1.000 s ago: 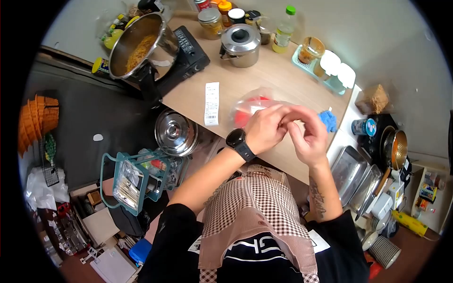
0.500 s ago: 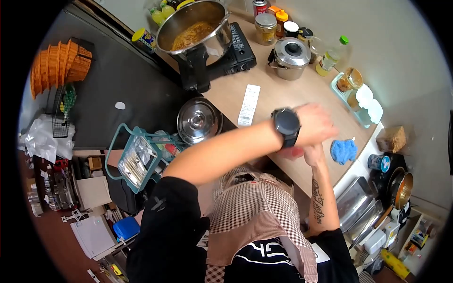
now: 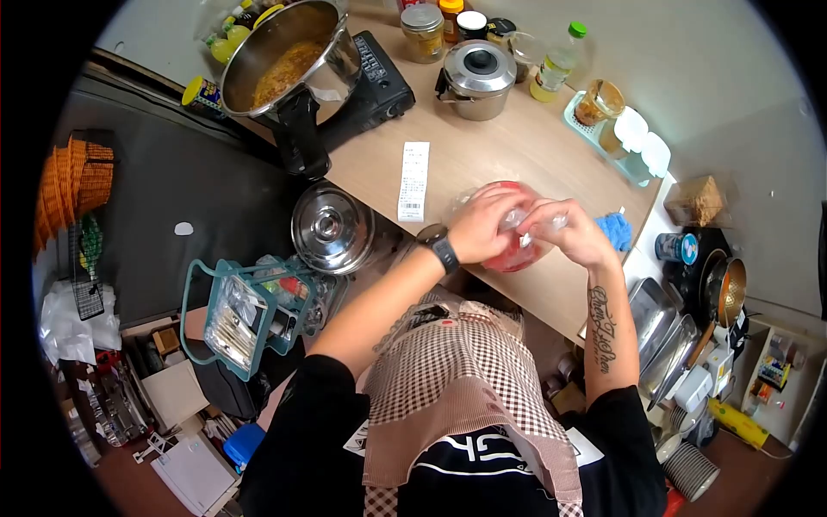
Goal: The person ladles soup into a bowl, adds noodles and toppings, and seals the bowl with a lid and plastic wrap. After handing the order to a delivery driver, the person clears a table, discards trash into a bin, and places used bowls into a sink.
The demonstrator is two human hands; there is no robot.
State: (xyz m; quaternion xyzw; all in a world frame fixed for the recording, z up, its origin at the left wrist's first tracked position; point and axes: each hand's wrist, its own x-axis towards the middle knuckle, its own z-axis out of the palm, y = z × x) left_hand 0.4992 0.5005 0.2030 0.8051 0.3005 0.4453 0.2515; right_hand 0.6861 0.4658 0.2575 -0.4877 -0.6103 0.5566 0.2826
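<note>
A clear plastic bag (image 3: 519, 257) with something round and red in it rests at the front of the table; I cannot make out what the red contents are. My left hand (image 3: 485, 226), a black watch at its wrist, has its fingers closed on the gathered top of the bag. From the other side my right hand (image 3: 575, 231) pinches the crumpled plastic, a bit of which sticks out beside its fingers. Both hands are close together above the red part and hide some of it. A blue cloth (image 3: 614, 231) lies just right of my right hand.
A long paper receipt (image 3: 413, 181) lies left of the hands. Behind stand a lidded pot (image 3: 479, 82), a bottle with a green cap (image 3: 556, 67) and a small rack (image 3: 594, 138) with jars. A large pot (image 3: 332, 77) of food sits on a portable stove (image 3: 379, 82).
My forearms were crossed, with the left hand over the right and the red thing mostly covered. Now they are uncrossed, both hands are on the bag, and the view has shifted right.
</note>
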